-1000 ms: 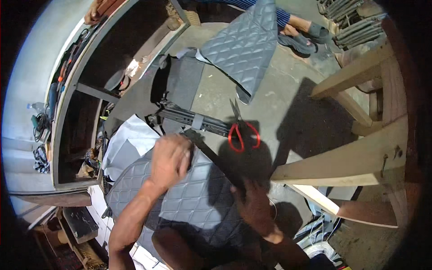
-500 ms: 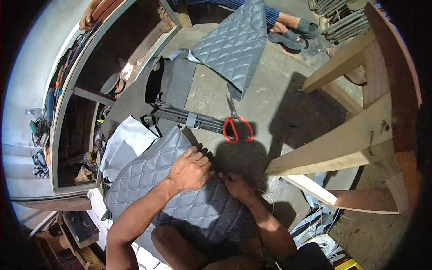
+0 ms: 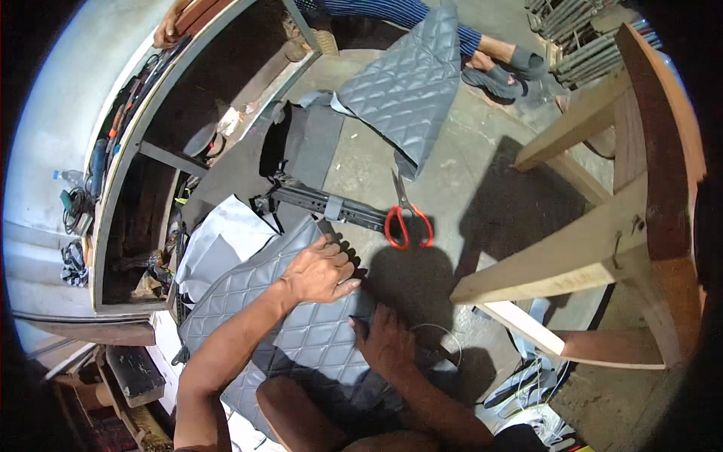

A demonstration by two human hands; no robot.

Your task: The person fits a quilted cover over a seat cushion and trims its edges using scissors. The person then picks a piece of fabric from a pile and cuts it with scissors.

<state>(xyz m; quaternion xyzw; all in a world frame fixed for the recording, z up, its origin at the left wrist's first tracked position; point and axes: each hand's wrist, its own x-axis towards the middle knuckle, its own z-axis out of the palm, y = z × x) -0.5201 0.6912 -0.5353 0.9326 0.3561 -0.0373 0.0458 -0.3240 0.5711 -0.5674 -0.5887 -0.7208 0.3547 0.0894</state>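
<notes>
A grey diamond-quilted cover [image 3: 301, 339] lies over my lap, part in sunlight and part in shade. My left hand [image 3: 322, 273] is closed over its upper right edge, with the fingers curled and the thumb pointing right. Lower along that edge, in shadow, my right hand [image 3: 385, 343] grips the cover, its thumb on the quilted face and its fingers partly hidden. Beyond my hands, scissors with red handles [image 3: 407, 226] lie on the floor with the blades pointing away. Beside them are dark metal rails [image 3: 324, 205] bound with a grey band.
Another quilted grey piece [image 3: 407, 90] lies on the floor ahead, near a person's sandaled feet [image 3: 497, 75]. A wooden frame [image 3: 557, 264] stands at the right. At the left is an open cabinet [image 3: 147, 151] with tools along its top. A person's hand [image 3: 167, 30] rests at its far end.
My right hand has moved down along the cover's edge, away from my left hand. The left hand has shifted slightly up and its thumb now sticks out. The view has turned a little.
</notes>
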